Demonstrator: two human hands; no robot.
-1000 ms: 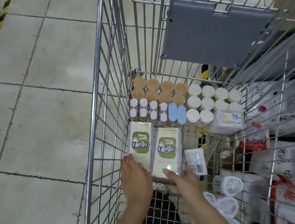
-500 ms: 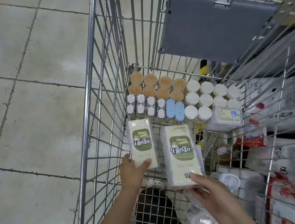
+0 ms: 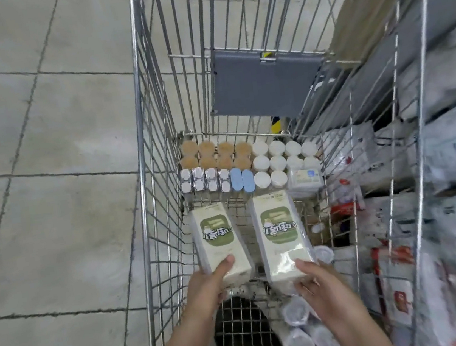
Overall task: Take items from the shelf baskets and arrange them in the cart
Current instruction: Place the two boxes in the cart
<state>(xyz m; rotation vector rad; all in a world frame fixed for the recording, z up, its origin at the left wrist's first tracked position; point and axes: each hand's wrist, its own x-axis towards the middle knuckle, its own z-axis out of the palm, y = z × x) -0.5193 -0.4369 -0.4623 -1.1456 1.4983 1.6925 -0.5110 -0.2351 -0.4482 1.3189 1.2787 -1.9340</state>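
Holding one pack apiece: left hand (image 3: 206, 286) grips the near end of the left tissue pack (image 3: 219, 241), thumb on top; right hand (image 3: 321, 285) grips the near end of the right tissue pack (image 3: 280, 235) the same way. Both packs lie lengthwise inside the cart (image 3: 144, 154), apart from each other, just short of the stocked rows.

Near right corner of the cart: clear wrapped rolls (image 3: 300, 327) lying loose beside the right wrist, likely to crowd the right pack.

Far end, already arranged: silver-topped boxes (image 3: 205, 181), two blue-lidded containers (image 3: 242, 180), tan-lidded jars (image 3: 216, 154), white-lidded jars (image 3: 276, 156), one white labelled tub (image 3: 305, 177). Judged well advanced; the two packs are yet to be settled, with open floor left near the person.

Beyond: grey child-seat flap (image 3: 264, 82) on the far wall. Right of the cart: shelf baskets (image 3: 394, 181) of white bags, blurred.
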